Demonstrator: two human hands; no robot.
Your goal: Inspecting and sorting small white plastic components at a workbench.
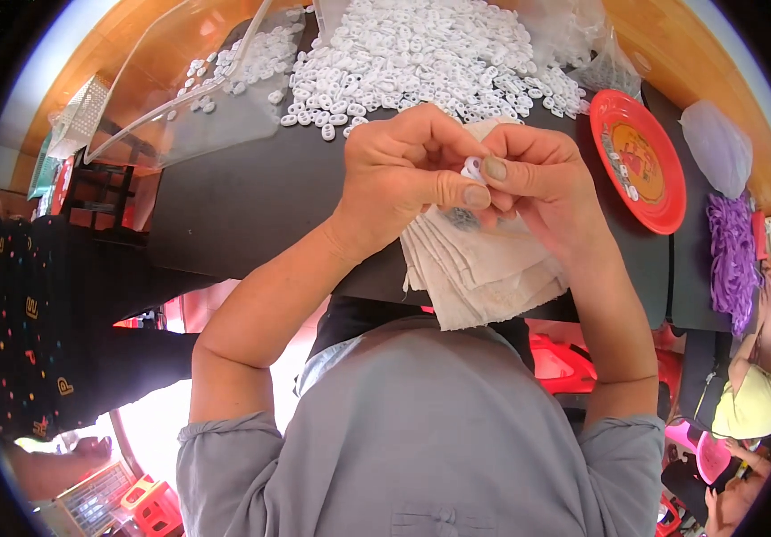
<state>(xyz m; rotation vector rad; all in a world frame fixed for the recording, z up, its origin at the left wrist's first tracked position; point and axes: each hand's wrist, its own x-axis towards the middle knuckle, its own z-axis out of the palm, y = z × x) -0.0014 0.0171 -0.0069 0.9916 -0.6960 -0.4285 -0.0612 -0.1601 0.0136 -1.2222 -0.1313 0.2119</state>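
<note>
A small white oval plastic piece with holes is pinched between the fingertips of both hands, above the near part of the dark table. My left hand closes thumb and fingers on its left side. My right hand grips it from the right, the thumb pressed near its top. Beneath the hands lies a folded beige cloth, hanging over the table's front edge. Small grey bits rest on the cloth, partly hidden by my fingers. Just beyond spreads a large heap of similar white pieces.
On the right stands a red round tray with a few small pieces on it. A clear plastic bin with white pieces tilts at the far left. Purple strips hang beyond the tray. People sit or stand at both sides.
</note>
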